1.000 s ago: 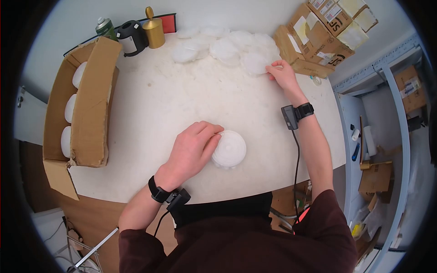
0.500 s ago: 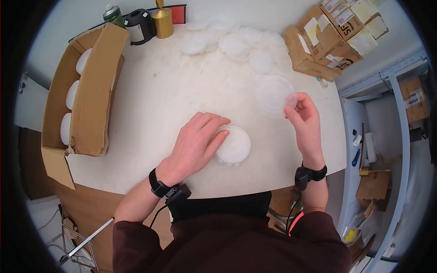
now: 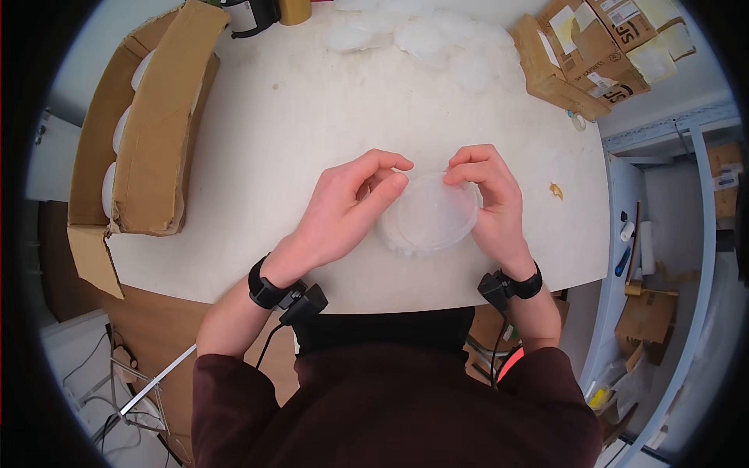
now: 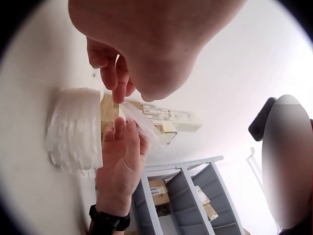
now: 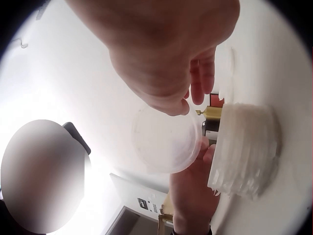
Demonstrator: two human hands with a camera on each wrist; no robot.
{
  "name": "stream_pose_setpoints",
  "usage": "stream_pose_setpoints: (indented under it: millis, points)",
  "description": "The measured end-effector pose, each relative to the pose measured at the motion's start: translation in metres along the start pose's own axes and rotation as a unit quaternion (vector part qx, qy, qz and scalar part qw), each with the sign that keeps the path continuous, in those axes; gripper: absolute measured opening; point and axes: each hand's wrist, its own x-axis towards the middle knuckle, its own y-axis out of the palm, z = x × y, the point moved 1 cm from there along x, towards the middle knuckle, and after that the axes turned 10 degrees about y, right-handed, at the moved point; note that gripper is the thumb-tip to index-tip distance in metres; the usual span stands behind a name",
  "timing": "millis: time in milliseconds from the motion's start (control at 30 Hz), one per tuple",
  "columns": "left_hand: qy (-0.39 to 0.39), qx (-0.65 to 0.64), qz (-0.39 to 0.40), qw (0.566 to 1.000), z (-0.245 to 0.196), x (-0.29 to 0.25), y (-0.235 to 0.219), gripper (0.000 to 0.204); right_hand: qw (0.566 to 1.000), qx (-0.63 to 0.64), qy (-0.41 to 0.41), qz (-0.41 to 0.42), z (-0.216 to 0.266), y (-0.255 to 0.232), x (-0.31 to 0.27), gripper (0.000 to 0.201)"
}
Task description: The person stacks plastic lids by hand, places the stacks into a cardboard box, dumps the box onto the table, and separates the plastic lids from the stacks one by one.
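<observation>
the open cardboard box stands on the desk, well to the left of the lid stack. three white rounded items show inside the box. the left hand is positioned just left of the lid stack; its fingers are loosely bent, a gap separates thumb and forefinger, and it visibly holds nothing. the lid stack itself consists of translucent round layers with uneven edges, seated directly on the desk. a spread of loose lids lies on the far side of the lid stack, well apart from it. a single translucent lid is located over the lid stack, tilted and clear of it. the right hand, to the right of the lid stack, pinches this lid at its rim between thumb and fingers. taped cartons stand beyond the lid stack, to the far right.
</observation>
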Motion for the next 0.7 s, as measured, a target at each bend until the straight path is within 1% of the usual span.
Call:
stream_pose_setpoints:
  millis: [33, 133, 200, 267, 333, 367, 433, 533, 633, 700]
  points:
    - [-0.013, 0.020, 0.004, 1.000, 0.000, 0.001, -0.001, 0.029, 1.000, 0.002, 0.004, 0.001, -0.002, 0.001, -0.001, 0.021]
    - [-0.047, 0.013, 0.021, 0.999, -0.003, 0.004, -0.002, 0.026, 0.999, -0.020, 0.018, -0.018, -0.007, 0.000, -0.008, 0.021]
    - [-0.058, -0.003, 0.025, 0.998, -0.004, 0.003, -0.002, 0.025, 0.999, -0.037, -0.001, -0.001, -0.006, -0.001, -0.010, 0.024]
    - [-0.066, -0.018, 0.029, 0.997, -0.003, 0.004, -0.004, 0.025, 0.999, -0.046, 0.003, 0.008, 0.000, 0.000, -0.009, 0.024]
    - [-0.063, -0.023, 0.013, 0.998, -0.001, 0.005, -0.006, 0.024, 0.998, -0.056, 0.006, 0.017, 0.007, 0.000, -0.009, 0.025]
    - [-0.066, -0.024, 0.014, 0.997, 0.000, 0.006, -0.006, 0.024, 0.997, -0.067, 0.021, 0.027, 0.011, -0.001, -0.009, 0.025]
    - [-0.073, -0.025, -0.009, 0.997, 0.002, 0.006, -0.005, 0.020, 0.995, -0.076, 0.039, 0.041, 0.011, -0.002, -0.011, 0.025]
    - [-0.062, -0.006, -0.028, 0.998, 0.004, 0.006, -0.003, 0.016, 0.995, -0.073, 0.039, 0.047, 0.006, -0.003, -0.012, 0.025]
    - [-0.060, -0.004, -0.043, 0.997, 0.008, 0.006, -0.001, 0.015, 0.996, -0.062, 0.021, 0.055, 0.005, -0.004, -0.013, 0.023]
    - [-0.058, 0.001, -0.042, 0.997, 0.011, 0.005, -0.001, 0.015, 0.992, -0.093, 0.058, 0.064, 0.012, -0.004, -0.012, 0.019]
